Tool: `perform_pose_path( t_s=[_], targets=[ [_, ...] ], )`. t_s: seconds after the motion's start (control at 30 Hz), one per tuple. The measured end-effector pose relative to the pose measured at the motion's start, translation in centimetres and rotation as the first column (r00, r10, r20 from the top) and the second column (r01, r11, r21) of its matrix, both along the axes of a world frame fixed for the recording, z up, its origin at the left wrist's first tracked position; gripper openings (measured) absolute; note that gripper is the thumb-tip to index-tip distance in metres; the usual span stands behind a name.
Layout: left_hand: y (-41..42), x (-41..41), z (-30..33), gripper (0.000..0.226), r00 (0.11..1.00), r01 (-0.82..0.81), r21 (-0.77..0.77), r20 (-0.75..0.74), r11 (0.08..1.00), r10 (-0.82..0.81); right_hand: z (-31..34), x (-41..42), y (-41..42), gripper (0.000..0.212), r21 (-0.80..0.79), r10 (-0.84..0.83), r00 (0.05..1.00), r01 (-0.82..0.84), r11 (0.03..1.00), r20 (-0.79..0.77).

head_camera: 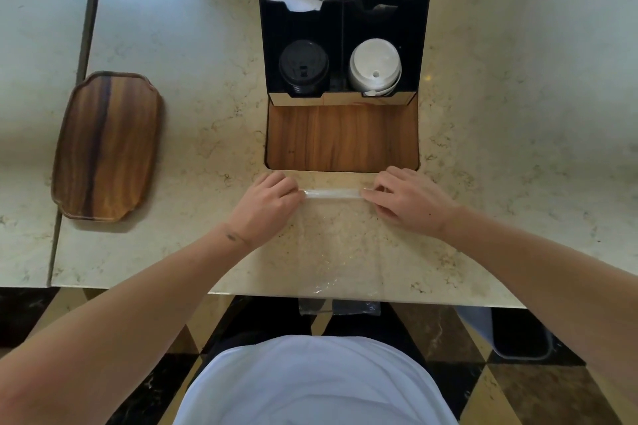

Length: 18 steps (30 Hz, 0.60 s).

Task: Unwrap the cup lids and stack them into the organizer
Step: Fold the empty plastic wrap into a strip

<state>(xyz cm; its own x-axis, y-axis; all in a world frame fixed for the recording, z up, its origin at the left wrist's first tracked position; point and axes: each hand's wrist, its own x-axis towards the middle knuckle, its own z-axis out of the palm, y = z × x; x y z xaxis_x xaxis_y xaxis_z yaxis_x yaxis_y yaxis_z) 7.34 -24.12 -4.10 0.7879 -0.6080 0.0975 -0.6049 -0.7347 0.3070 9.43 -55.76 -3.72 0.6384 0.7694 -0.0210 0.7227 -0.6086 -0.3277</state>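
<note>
Black and white plastic cup lids (374,66) already stacked in front compartments of black organizer (423,28); emptied clear plastic wrapper (331,193) flat on marble table (193,134), rolled edge pinched by left hand (266,202) and right hand (407,200), presumably for tidy disposal.

soft daylight glared off the glossy cream marble countertop (179,45) at its far left corner; wide-angle edges bowed, slightly soft.
</note>
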Motion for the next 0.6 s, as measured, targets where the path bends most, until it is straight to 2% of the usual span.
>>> perform_pose_path(
  t_s=[0.07, 0.2, 0.3, 0.4, 0.47, 0.53, 0.6],
  targets=[
    [-0.2, -0.7, 0.2, 0.009, 0.999, -0.041, -0.01, -0.013, 0.999, 0.041, 0.4, -0.2, -0.3, 0.025, 0.017, -0.057, 0.998, 0.057, 0.998, -0.021],
    [-0.9, -1.1, 1.2, 0.017, 0.974, -0.182, -0.037, -0.144, 0.983, 0.175, 1.0, 0.1, 1.3, 0.027, 0.071, -0.233, 0.965, 0.243, 0.968, -0.122],
    [-1.8, -0.4, 1.7, 0.013, 0.91, -0.332, -0.054, -0.281, 0.942, 0.304, 1.2, 1.0, 2.6, 0.018, 0.026, -0.315, 0.911, 0.333, 0.942, -0.265],
    [-2.5, 0.8, 1.9, 0.014, 0.798, -0.478, -0.024, -0.428, 0.878, 0.423, 1.5, 2.4, 3.1, 0.01, -0.054, -0.288, 0.877, 0.29, 0.955, -0.384],
    [-2.7, 1.6, 2.0, 0.019, 0.736, -0.518, 0.028, -0.494, 0.855, 0.462, 1.7, 3.3, 3.2, 0.013, -0.093, -0.275, 0.86, 0.261, 0.961, -0.429],
    [-2.8, 2.2, 1.9, 0.024, 0.719, -0.501, 0.074, -0.518, 0.862, 0.463, 1.7, 3.6, 3.2, 0.013, -0.13, -0.275, 0.852, 0.242, 0.962, -0.446],
    [-2.8, 2.4, 1.9, 0.018, 0.718, -0.472, 0.097, -0.534, 0.876, 0.446, 1.7, 3.7, 3.2, 0.008, -0.149, -0.271, 0.852, 0.228, 0.962, -0.448]
  ],
)
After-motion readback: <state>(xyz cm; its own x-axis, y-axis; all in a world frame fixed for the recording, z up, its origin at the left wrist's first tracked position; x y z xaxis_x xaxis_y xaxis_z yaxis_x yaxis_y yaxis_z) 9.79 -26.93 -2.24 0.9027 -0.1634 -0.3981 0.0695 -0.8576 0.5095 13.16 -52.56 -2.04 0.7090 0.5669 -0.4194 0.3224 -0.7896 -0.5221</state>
